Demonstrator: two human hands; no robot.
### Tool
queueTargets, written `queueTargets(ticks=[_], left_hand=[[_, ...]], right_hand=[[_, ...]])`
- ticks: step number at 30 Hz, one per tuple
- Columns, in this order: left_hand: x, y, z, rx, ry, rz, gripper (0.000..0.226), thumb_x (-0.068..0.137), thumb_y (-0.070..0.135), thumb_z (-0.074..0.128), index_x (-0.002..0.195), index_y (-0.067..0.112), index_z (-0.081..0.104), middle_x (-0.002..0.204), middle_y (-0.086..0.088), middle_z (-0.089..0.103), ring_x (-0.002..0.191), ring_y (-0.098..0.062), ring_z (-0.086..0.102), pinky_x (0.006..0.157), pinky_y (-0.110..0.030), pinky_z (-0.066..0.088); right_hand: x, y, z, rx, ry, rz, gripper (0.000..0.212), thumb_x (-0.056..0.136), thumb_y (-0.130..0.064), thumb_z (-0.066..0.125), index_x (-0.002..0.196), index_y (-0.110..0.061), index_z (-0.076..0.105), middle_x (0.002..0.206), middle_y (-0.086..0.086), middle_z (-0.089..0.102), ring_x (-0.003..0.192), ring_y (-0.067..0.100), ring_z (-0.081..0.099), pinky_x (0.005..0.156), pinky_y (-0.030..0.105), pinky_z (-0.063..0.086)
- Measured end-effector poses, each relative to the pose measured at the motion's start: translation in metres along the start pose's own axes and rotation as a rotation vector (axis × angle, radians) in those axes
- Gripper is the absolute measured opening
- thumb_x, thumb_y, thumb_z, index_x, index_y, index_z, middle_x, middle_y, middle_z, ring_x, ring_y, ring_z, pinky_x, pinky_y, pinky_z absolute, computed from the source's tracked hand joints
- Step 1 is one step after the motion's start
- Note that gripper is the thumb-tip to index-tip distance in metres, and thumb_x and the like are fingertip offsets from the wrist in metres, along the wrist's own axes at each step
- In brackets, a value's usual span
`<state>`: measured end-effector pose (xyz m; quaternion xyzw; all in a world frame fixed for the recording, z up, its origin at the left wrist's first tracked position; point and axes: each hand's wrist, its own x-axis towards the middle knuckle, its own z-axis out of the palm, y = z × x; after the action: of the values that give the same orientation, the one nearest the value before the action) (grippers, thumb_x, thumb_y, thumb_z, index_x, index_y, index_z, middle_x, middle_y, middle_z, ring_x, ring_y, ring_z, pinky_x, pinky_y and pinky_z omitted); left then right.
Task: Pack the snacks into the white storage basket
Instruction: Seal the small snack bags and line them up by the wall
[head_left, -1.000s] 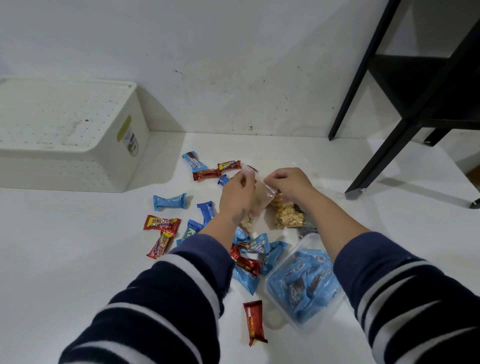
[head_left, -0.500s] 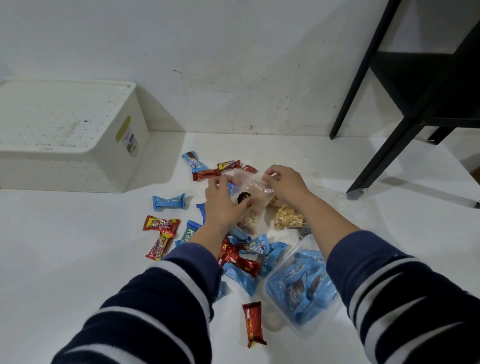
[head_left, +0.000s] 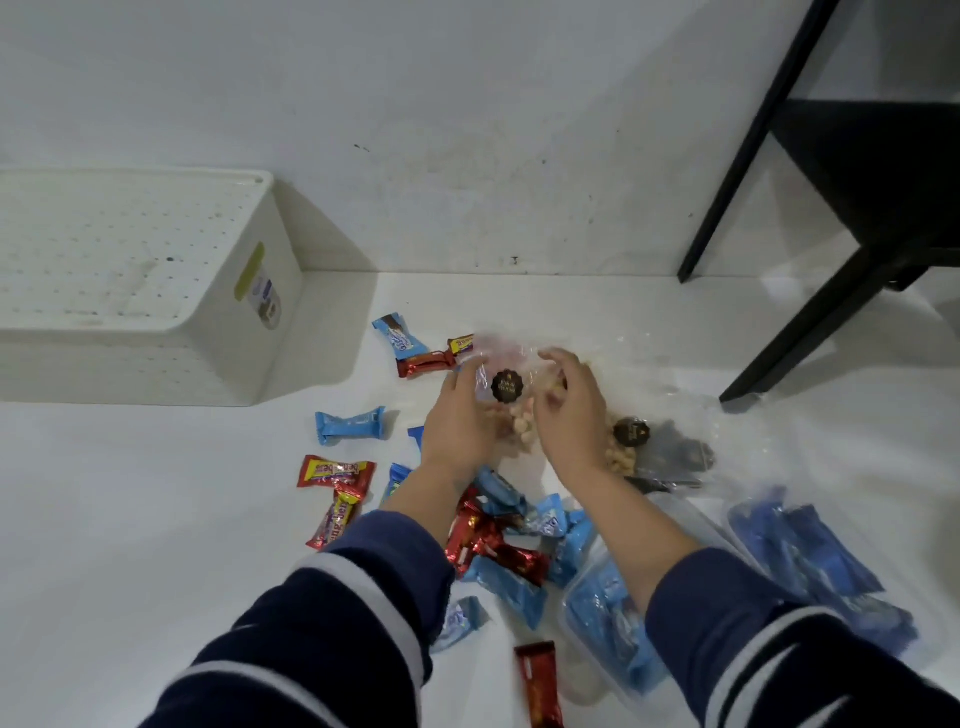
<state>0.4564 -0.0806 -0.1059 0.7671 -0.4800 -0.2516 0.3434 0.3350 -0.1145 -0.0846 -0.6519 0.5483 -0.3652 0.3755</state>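
White storage basket (head_left: 156, 291), far left against the wall, apparently bottom-up with its perforated base on top; must probably be turned over before packing, otherwise nothing goes in. Loose wrapped snacks, blue (head_left: 350, 423), red-and-yellow (head_left: 335, 472) and red (head_left: 498, 545), scattered on the white floor (head_left: 130, 545) between basket and hands; easily brushed aside or trapped under a sleeve during any reach to the left. Left hand (head_left: 457, 421) and right hand (head_left: 569, 410) cupped round a clear bag of pale round snacks (head_left: 506, 387) with a dark round sticker, fingers curled against its sides, bag raised slightly above the pile. Thin, slippery film: risk of slipping from a loose hold, or of the contents being crushed by a tight one. Whether the bag is sealed cannot be told; if open, spill likely on tilting. Second similar bag (head_left: 631, 441) just right. Clear tub of blue packets (head_left: 608, 623) near right, close to the right forearm, liable to be knocked. Plain white scuffed wall (head_left: 467, 130); black furniture legs (head_left: 810, 332) far right.
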Motion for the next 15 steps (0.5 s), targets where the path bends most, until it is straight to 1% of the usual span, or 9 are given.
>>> queueTargets(ticks=[1, 3, 5, 7, 9, 10, 11, 13, 15], left_hand=[[0.01, 0.002, -0.009, -0.023, 0.036, 0.01, 0.071, 0.081, 0.012, 0.068, 0.139, 0.035, 0.034, 0.14, 0.004, 0.044, 0.107, -0.019, 0.059, 0.087, -0.035, 0.05], [0.035, 0.003, -0.031, -0.083, 0.101, 0.024, 0.069, 0.081, 0.011, 0.067, 0.136, 0.039, 0.035, 0.132, 0.004, 0.047, 0.104, -0.017, 0.059, 0.084, -0.033, 0.052], [0.063, -0.002, -0.055, -0.125, 0.148, 0.023, 0.068, 0.083, 0.008, 0.064, 0.135, 0.04, 0.036, 0.125, 0.007, 0.047, 0.095, -0.013, 0.06, 0.077, -0.03, 0.053], [0.093, -0.014, -0.075, -0.144, 0.179, 0.013, 0.067, 0.083, 0.007, 0.064, 0.135, 0.039, 0.036, 0.123, 0.008, 0.045, 0.09, -0.012, 0.06, 0.072, -0.028, 0.053], [0.127, -0.033, -0.091, -0.157, 0.194, 0.011, 0.069, 0.082, 0.007, 0.066, 0.135, 0.039, 0.036, 0.125, 0.005, 0.044, 0.095, -0.015, 0.062, 0.076, -0.036, 0.056], [0.146, -0.044, -0.097, -0.157, 0.198, 0.015, 0.07, 0.081, 0.007, 0.066, 0.136, 0.038, 0.035, 0.126, 0.004, 0.044, 0.098, -0.017, 0.063, 0.078, -0.039, 0.056], [0.163, -0.053, -0.102, -0.142, 0.203, 0.02, 0.07, 0.082, 0.007, 0.065, 0.137, 0.037, 0.035, 0.127, 0.004, 0.043, 0.101, -0.017, 0.063, 0.08, -0.039, 0.055], [0.194, -0.07, -0.11, -0.103, 0.214, 0.02, 0.069, 0.084, 0.009, 0.064, 0.14, 0.035, 0.032, 0.133, 0.003, 0.042, 0.108, -0.016, 0.06, 0.083, -0.032, 0.05], [0.219, -0.085, -0.114, -0.072, 0.21, 0.012, 0.07, 0.086, 0.012, 0.065, 0.143, 0.032, 0.031, 0.141, 0.001, 0.038, 0.116, -0.017, 0.053, 0.09, -0.03, 0.045]], right_hand=[[0.012, -0.01, 0.006, -0.022, 0.002, -0.024, 0.042, 0.092, -0.002, 0.053, 0.127, -0.025, 0.054, 0.124, 0.0, 0.053, 0.091, 0.012, 0.062, 0.087, 0.027, 0.052], [0.04, -0.033, 0.022, -0.024, -0.004, -0.06, 0.044, 0.091, -0.001, 0.053, 0.127, -0.026, 0.056, 0.121, 0.001, 0.053, 0.097, 0.017, 0.062, 0.089, 0.028, 0.051], [0.069, -0.055, 0.044, 0.014, -0.036, -0.069, 0.046, 0.09, 0.001, 0.053, 0.127, -0.026, 0.057, 0.116, 0.0, 0.052, 0.093, 0.016, 0.062, 0.085, 0.024, 0.05], [0.097, -0.071, 0.075, 0.032, -0.083, -0.076, 0.05, 0.088, 0.004, 0.053, 0.129, -0.025, 0.056, 0.111, -0.003, 0.048, 0.086, 0.017, 0.062, 0.078, 0.018, 0.047], [0.125, -0.08, 0.108, 0.056, -0.11, -0.076, 0.053, 0.086, 0.007, 0.053, 0.13, -0.023, 0.056, 0.109, -0.003, 0.046, 0.083, 0.017, 0.061, 0.075, 0.016, 0.045], [0.139, -0.083, 0.125, 0.064, -0.121, -0.077, 0.054, 0.086, 0.008, 0.053, 0.13, -0.022, 0.056, 0.109, -0.003, 0.045, 0.083, 0.017, 0.06, 0.077, 0.016, 0.045], [0.152, -0.086, 0.141, 0.064, -0.133, -0.081, 0.054, 0.086, 0.008, 0.053, 0.131, -0.022, 0.055, 0.109, -0.004, 0.044, 0.084, 0.017, 0.059, 0.079, 0.018, 0.046], [0.178, -0.089, 0.17, 0.051, -0.159, -0.09, 0.055, 0.086, 0.007, 0.053, 0.132, -0.023, 0.053, 0.109, -0.005, 0.043, 0.088, 0.016, 0.057, 0.085, 0.022, 0.048], [0.199, -0.088, 0.194, 0.053, -0.188, -0.081, 0.056, 0.086, 0.006, 0.054, 0.134, -0.023, 0.051, 0.113, -0.003, 0.043, 0.095, 0.017, 0.056, 0.095, 0.029, 0.049]])
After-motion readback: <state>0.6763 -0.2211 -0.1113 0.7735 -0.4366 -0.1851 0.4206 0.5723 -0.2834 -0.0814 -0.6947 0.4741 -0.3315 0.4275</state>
